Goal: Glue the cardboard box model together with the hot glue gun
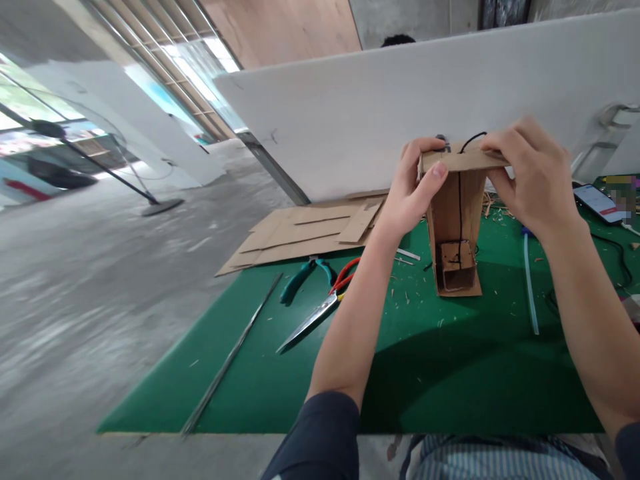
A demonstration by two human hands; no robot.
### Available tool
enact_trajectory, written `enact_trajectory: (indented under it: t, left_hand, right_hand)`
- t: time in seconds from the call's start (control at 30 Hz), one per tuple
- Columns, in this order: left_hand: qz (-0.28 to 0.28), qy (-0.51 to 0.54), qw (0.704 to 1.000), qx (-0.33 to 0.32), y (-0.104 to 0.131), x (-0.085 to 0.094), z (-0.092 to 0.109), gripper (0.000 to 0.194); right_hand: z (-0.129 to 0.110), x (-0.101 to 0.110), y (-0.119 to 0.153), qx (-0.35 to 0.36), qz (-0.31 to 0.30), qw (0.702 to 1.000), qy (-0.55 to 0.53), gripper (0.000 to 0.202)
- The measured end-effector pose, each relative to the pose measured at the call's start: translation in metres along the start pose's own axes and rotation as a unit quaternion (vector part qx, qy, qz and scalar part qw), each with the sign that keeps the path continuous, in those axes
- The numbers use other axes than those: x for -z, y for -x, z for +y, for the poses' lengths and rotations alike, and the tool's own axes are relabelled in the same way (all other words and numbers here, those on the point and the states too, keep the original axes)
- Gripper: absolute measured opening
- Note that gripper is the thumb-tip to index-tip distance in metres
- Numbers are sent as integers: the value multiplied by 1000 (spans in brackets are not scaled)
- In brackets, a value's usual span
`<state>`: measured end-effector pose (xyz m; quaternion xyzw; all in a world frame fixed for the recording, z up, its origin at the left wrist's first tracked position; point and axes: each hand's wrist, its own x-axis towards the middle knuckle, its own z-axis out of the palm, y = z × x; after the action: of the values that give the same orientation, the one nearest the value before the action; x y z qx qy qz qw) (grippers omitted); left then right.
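A tall cardboard structure [469,207] stands upright on the green table, with a small open cardboard box [460,257] low inside it. A black cord [460,207] hangs from its top down into that box and also loops above the top. My left hand [417,180] grips the top's left corner, thumb on the front edge. At the right end of the top, my right hand [525,167] has its fingers closed around the cardboard edge near the cord; its fingertips are partly hidden.
Scissors [320,317], teal pliers [303,277] and thin wires [233,360] lie on the green table [280,400] at left. Cardboard sheets [295,233] lie behind. A glue stick [531,287] and phone [597,202] are at right. A white panel [350,120] stands behind.
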<state>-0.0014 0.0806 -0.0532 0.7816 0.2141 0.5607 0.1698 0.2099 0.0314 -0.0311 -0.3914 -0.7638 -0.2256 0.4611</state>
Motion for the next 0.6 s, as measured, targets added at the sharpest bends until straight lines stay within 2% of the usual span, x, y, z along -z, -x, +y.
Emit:
enact_trajectory:
  t: [0.17, 0.33, 0.6]
  left_hand:
    - [2, -3, 1000, 22, 0, 1, 8, 53]
    - [6, -2, 1000, 23, 0, 0, 9, 55]
    - [36, -40, 998, -34, 1, 1, 15, 54]
  right_hand:
    - [1, -1, -1, 11, -8, 1000, -16, 23]
    - [-3, -6, -1, -16, -8, 999, -27, 29]
    - [-6, -9, -2, -29, 3, 999, -43, 38]
